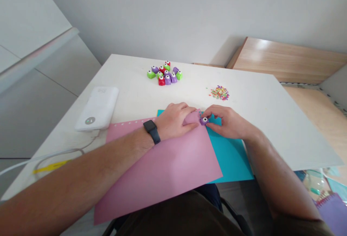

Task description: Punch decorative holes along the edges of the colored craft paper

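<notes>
A pink paper sheet (173,160) lies slantwise over a turquoise sheet (230,156), with a row of small punched holes along its top edge. My left hand (177,118), with a dark watch on the wrist, rests on the pink sheet near its top right corner, thumb and fingers apart. Between the thumb and fingers of my right hand (227,120) is a purple craft punch (204,121) with a star on its white top. The punch sits at the pink sheet's right edge, close to that corner. Its underside and slot are hidden.
Several red, green and purple craft punches (167,79) stand grouped at the table's back. Right of them lies a heap of coloured paper bits (220,93). At left are a white power bank (99,107), a cable (81,150) and a yellow object (51,166).
</notes>
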`<state>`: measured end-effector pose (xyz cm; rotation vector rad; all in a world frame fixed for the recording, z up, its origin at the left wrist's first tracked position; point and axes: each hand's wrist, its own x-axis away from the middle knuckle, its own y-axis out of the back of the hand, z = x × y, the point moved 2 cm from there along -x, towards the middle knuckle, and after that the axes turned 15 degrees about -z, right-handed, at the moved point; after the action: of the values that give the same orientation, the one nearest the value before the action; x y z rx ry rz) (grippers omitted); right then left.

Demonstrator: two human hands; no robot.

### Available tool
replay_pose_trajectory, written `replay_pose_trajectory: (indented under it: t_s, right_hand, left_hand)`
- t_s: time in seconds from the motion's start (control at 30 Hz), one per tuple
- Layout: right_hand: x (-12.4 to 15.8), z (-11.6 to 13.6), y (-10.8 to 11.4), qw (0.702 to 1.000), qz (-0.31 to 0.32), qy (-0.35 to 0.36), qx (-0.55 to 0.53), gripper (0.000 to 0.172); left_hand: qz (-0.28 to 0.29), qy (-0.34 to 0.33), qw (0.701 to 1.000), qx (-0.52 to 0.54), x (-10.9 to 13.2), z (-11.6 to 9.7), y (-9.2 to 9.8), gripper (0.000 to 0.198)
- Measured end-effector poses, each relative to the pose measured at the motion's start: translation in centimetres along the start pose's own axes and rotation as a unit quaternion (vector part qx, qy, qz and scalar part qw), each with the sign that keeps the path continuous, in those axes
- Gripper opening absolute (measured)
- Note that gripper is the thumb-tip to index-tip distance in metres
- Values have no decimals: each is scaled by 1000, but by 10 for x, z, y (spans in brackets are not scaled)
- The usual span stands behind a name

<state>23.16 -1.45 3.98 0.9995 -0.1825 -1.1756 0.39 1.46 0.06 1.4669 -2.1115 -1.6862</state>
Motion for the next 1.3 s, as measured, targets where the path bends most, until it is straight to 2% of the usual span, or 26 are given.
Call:
replay_pose_trajectory:
  t_s: [0.4,0.83,1.3]
  right_hand:
    - [2,-3,2,1000,10,-21,15,28]
    - [0,0,-2,1000,-5,10,2,26]
    - [0,0,-4,1000,-13,14,12,25]
  left_hand:
    - [-10,-4,1000,12,1,1,1,53]
    - [-15,-12,1000,2,1,1,0,49]
    - [-13,-8,1000,12,0,0,0,48]
